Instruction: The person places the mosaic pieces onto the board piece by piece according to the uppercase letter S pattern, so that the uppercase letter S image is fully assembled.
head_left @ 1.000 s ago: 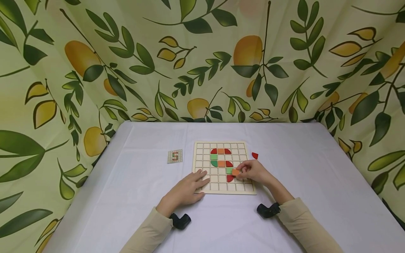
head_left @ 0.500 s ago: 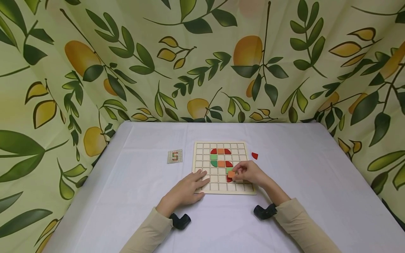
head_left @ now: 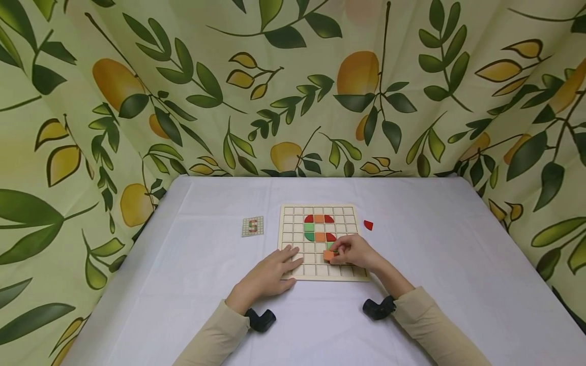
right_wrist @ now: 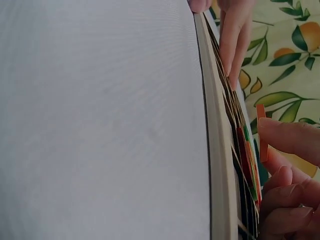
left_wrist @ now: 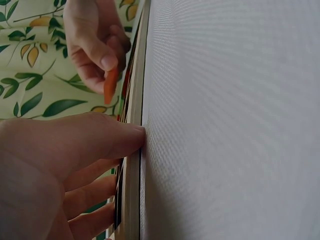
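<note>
A pale wooden grid board (head_left: 299, 211) lies flat on the table, with red, green and orange tiles set in a curving shape. My right hand (head_left: 354, 250) pinches an orange square tile (head_left: 328, 255) between thumb and fingers, over the lower part of the board. In the right wrist view that orange tile (right_wrist: 262, 132) stands off the board surface, seen edge-on. My left hand (head_left: 271, 273) rests on the board's lower left with spread fingers. The left wrist view shows its thumb (left_wrist: 107, 135) at the board's edge. My right hand partly covers a green tile (head_left: 330, 245).
Left of the board lies a small pattern card (head_left: 253, 226) with a coloured S on a grid. A loose red quarter-round tile (head_left: 368, 224) sits on the white tablecloth (head_left: 220, 203) to the board's right. Behind the table hangs a leaf-and-fruit patterned curtain (head_left: 286, 127).
My right hand has moved a little left and down across the board, carrying the pinched orange tile. My left hand has stayed in place.
</note>
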`<action>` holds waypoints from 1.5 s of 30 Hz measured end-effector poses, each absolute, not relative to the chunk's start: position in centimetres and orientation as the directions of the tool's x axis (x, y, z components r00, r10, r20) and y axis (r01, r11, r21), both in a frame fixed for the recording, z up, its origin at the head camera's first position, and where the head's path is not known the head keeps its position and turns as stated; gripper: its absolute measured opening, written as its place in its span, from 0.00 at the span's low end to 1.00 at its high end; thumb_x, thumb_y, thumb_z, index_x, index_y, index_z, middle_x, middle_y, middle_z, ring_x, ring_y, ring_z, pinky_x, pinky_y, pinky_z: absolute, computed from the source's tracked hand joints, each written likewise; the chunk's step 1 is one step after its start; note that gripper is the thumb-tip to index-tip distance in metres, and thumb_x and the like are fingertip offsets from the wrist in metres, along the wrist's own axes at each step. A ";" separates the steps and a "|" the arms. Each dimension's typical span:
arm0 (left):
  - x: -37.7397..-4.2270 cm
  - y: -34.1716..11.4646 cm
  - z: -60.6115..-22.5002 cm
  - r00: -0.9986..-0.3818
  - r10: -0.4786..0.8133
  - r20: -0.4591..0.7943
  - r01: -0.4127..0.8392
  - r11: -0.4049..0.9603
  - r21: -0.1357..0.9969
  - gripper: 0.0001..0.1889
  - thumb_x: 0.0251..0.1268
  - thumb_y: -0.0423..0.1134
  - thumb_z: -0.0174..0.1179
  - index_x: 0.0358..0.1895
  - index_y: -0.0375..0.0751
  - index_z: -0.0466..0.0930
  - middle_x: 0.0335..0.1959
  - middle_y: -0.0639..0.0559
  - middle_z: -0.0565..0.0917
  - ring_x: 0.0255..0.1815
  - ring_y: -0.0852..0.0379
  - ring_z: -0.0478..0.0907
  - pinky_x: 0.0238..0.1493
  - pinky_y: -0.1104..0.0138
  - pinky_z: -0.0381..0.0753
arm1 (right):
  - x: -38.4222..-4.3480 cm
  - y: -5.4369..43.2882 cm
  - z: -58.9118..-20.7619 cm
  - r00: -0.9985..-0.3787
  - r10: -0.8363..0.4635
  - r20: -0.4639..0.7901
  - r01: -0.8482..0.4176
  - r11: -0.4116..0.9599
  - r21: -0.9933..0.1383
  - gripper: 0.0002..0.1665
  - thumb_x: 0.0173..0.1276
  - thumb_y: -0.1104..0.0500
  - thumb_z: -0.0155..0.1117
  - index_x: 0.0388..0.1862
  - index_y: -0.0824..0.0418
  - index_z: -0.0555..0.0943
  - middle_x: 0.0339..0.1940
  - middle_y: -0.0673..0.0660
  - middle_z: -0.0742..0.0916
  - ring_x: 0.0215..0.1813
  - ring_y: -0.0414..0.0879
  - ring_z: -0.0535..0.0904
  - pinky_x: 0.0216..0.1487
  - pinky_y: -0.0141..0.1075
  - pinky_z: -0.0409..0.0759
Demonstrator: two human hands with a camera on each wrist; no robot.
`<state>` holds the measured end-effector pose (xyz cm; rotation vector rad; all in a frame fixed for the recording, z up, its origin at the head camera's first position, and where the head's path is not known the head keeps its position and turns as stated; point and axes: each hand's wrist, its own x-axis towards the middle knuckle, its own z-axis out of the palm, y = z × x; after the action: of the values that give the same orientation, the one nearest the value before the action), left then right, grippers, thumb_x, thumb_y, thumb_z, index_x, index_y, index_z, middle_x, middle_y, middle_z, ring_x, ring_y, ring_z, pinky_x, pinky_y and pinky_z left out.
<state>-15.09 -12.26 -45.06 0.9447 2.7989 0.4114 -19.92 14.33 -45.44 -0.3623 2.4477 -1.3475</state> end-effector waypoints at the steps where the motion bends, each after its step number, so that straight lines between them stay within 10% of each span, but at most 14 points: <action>1: -15.1 -12.3 -45.1 -0.788 0.613 -0.061 0.568 0.762 0.311 0.27 0.65 0.44 0.57 0.68 0.45 0.71 0.75 0.47 0.66 0.78 0.46 0.59 0.76 0.52 0.63 | -19.9 14.2 -45.5 -0.915 -0.375 -0.148 -0.078 0.523 -0.849 0.14 0.51 0.63 0.76 0.36 0.69 0.84 0.16 0.48 0.73 0.24 0.39 0.68 0.24 0.25 0.65; 45: -15.1 -12.3 -44.9 -0.792 0.606 -0.068 0.561 0.768 0.310 0.27 0.66 0.46 0.57 0.68 0.48 0.71 0.75 0.49 0.65 0.78 0.47 0.59 0.76 0.53 0.64 | -19.3 12.1 -45.0 -0.924 -0.355 -0.143 -0.094 0.572 -0.815 0.12 0.47 0.62 0.78 0.30 0.64 0.84 0.14 0.46 0.71 0.21 0.39 0.66 0.22 0.27 0.61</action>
<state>-15.09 -12.33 -44.93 0.9305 2.7975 0.4118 -19.31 12.10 -44.95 -0.3695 2.5162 -1.2789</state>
